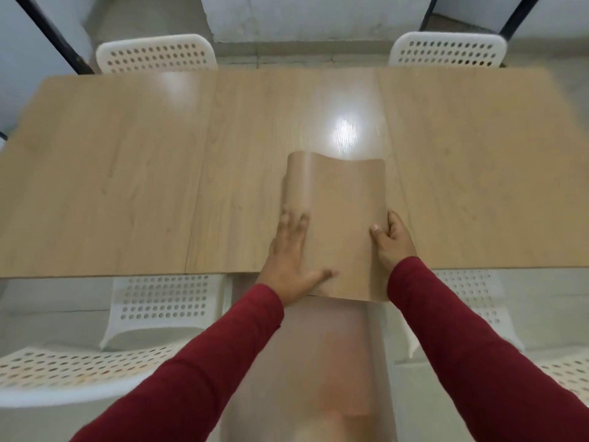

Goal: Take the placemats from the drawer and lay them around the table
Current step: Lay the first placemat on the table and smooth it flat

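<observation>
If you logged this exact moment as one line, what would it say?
stage: laying | placemats: curled, held over near table edge | left hand: grips left side | right hand: grips right side | none laid yet

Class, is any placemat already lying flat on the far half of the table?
No: the placemat stack is held by both hands at the table's near edge.

4 white perforated chairs (156, 54): 2 far side, 2 near side w/ seats.

No text, label, brand, number or sign can be read anywhere in the view. The surfaces of the placemats (338, 224), the table (127, 173) and the chairs (156, 54) are seen to be unmarked.
</observation>
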